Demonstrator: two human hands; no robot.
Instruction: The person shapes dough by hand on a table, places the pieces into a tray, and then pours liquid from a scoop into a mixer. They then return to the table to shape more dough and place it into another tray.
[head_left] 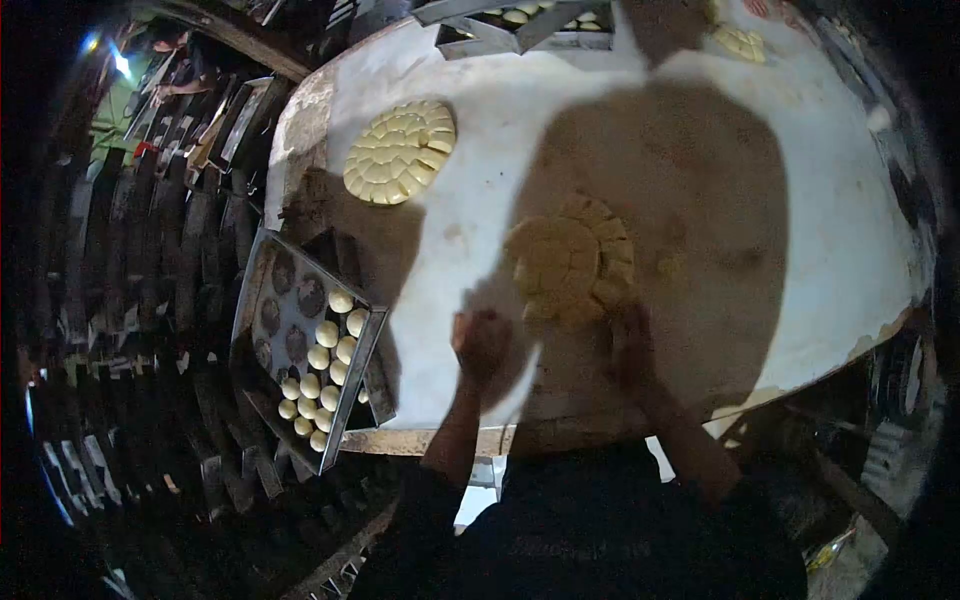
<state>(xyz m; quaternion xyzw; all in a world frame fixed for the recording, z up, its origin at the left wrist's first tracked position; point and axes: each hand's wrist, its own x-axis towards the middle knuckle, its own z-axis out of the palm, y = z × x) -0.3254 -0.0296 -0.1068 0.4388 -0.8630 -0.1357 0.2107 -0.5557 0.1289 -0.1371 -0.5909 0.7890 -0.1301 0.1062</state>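
Observation:
In the shadow on the table, a round slab of dough [565, 262] lies cut into several pieces. My right hand [630, 345] rests at its lower right edge, fingers pointing to the dough; the dim light hides whether they pinch a piece. To the slab's lower left, my left hand [482, 342] is curled closed above the table, and anything inside it is hidden. Round dough balls [318, 357] sit in rows in a metal tray [245, 290] left of that hand. Dark round marks show on the tray's bare part.
Another cut dough round [400, 150] lies farther back on the pale table [480, 120]. Metal trays [520, 35] with dough balls stand at the far edge. A third dough round [738, 43] is at the far right, near another person's hand [757, 7]. Stacked dark trays [150, 250] fill the left.

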